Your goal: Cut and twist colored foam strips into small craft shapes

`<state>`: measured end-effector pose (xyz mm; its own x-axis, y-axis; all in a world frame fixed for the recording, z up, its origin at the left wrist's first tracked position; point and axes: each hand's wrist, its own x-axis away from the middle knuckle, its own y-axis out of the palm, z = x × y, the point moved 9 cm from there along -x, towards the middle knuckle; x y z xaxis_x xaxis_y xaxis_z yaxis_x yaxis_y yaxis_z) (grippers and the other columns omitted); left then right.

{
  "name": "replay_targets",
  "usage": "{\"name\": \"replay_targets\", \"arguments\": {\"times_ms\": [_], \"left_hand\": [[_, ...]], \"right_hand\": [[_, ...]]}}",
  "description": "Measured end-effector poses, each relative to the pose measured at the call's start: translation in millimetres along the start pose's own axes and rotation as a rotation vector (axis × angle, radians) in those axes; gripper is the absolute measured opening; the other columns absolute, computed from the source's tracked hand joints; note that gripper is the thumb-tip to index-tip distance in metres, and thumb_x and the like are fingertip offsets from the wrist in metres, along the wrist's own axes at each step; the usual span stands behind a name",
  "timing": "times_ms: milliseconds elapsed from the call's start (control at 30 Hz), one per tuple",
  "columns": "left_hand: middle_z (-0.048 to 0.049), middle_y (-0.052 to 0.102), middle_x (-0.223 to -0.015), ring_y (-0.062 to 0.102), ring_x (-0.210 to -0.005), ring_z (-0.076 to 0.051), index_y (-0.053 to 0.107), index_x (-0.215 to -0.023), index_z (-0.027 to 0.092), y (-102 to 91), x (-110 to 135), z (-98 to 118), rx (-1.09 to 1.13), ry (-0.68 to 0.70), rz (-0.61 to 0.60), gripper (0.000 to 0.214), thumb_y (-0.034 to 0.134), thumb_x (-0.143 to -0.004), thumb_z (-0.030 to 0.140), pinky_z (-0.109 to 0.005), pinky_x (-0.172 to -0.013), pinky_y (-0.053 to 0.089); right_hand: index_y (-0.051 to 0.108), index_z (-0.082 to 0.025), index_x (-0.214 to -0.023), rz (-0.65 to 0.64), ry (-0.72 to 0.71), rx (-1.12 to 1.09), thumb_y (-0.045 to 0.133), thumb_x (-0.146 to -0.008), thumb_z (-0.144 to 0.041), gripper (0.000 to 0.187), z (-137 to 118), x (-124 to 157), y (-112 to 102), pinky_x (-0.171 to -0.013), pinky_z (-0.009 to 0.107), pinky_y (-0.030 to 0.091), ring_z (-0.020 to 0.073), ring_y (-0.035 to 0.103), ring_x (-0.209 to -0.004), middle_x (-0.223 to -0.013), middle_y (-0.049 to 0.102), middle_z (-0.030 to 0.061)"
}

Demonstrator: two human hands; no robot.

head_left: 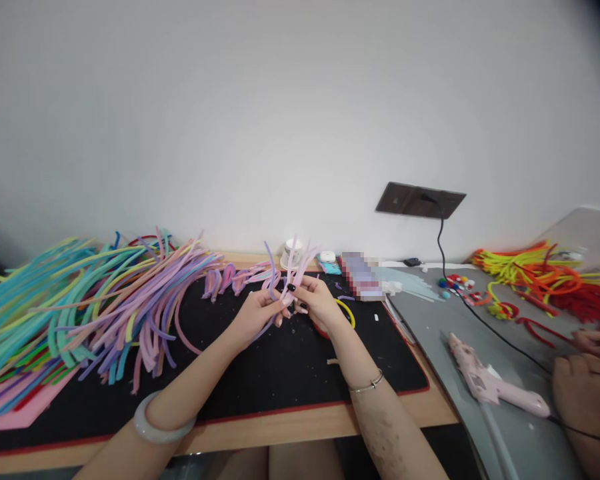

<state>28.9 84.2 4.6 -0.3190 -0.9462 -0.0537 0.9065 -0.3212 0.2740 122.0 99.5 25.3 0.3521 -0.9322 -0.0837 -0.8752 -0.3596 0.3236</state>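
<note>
Above the middle of the black mat, my two hands meet around a small bunch of pink and lilac pipe cleaners (pixel 295 263). My left hand (pixel 260 315) is closed, thumb and fingers pinching the lower part of the bunch. From the other side my right hand (pixel 317 301) pinches the same stems, its dark-nailed fingertips touching them. The free ends fan upward, and one purple stem leans left. Below my right wrist, a yellow and red ring-like piece (pixel 347 313) is partly covered.
A big heap of pastel pipe cleaners (pixel 130 300) spreads over the mat's left. Folded pink and purple bundles (pixel 225 280) lie behind my hands. On the grey table to the right are a pink glue gun (pixel 495 383), a black cord (pixel 480 313) and a co-worker's hands (pixel 583 380).
</note>
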Motion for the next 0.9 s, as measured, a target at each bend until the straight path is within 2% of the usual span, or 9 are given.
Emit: {"name": "replay_targets", "arguments": {"times_ms": [233, 367, 467, 633, 900], "left_hand": [[-0.0007, 0.064, -0.055, 0.051, -0.039, -0.008, 0.056, -0.063, 0.013, 1.9, 2, 5, -0.136, -0.018, 0.016, 0.032, 0.073, -0.066, 0.040, -0.021, -0.045, 0.042], [-0.0013, 0.065, -0.056, 0.055, -0.041, -0.009, 0.057, -0.064, 0.013, 4.4, 2, 1, -0.134, -0.059, 0.007, 0.035, 0.074, -0.063, 0.043, -0.022, -0.047, 0.046], [-0.0016, 0.067, -0.058, 0.058, -0.045, -0.010, 0.056, -0.066, 0.013, 0.2, 2, -1, -0.078, -0.080, 0.066, 0.039, 0.078, -0.057, 0.044, -0.023, -0.050, 0.049], [-0.0030, 0.069, -0.061, 0.062, -0.050, -0.011, 0.058, -0.070, 0.012, -5.4, 1, 2, -0.020, -0.059, 0.122, 0.039, 0.080, -0.057, 0.043, -0.022, -0.054, 0.051], [-0.0038, 0.070, -0.064, 0.063, -0.052, -0.011, 0.058, -0.073, 0.013, -14.3, -3, -5, -0.005, -0.049, 0.094, 0.033, 0.077, -0.064, 0.039, -0.022, -0.055, 0.052]], "right_hand": [[0.062, -0.012, -0.079, -0.009, -0.012, 0.219, 0.071, -0.069, -0.033, 0.026, 2, 1, 0, -0.038, 0.018, 0.019, 0.0031, 0.031, -0.040, -0.055, 0.050, -0.0042], [0.055, -0.013, -0.066, 0.100, -0.010, 0.297, 0.065, -0.071, -0.031, 0.021, 2, 1, -8, -0.036, 0.018, 0.019, 0.0035, 0.031, -0.037, -0.047, 0.045, -0.0059], [0.048, -0.016, -0.062, 0.170, 0.010, 0.264, 0.062, -0.070, -0.030, 0.021, 2, 1, -12, -0.035, 0.017, 0.019, 0.0038, 0.030, -0.035, -0.044, 0.042, -0.0075], [0.043, -0.018, -0.063, 0.179, 0.018, 0.119, 0.065, -0.069, -0.032, 0.026, 5, 2, -9, -0.033, 0.017, 0.018, 0.0036, 0.027, -0.033, -0.041, 0.039, -0.0091], [0.048, -0.016, -0.061, 0.224, -0.014, 0.053, 0.067, -0.068, -0.031, 0.026, 2, 3, -14, -0.032, 0.017, 0.021, 0.0031, 0.029, -0.033, -0.043, 0.046, -0.0063]]}}
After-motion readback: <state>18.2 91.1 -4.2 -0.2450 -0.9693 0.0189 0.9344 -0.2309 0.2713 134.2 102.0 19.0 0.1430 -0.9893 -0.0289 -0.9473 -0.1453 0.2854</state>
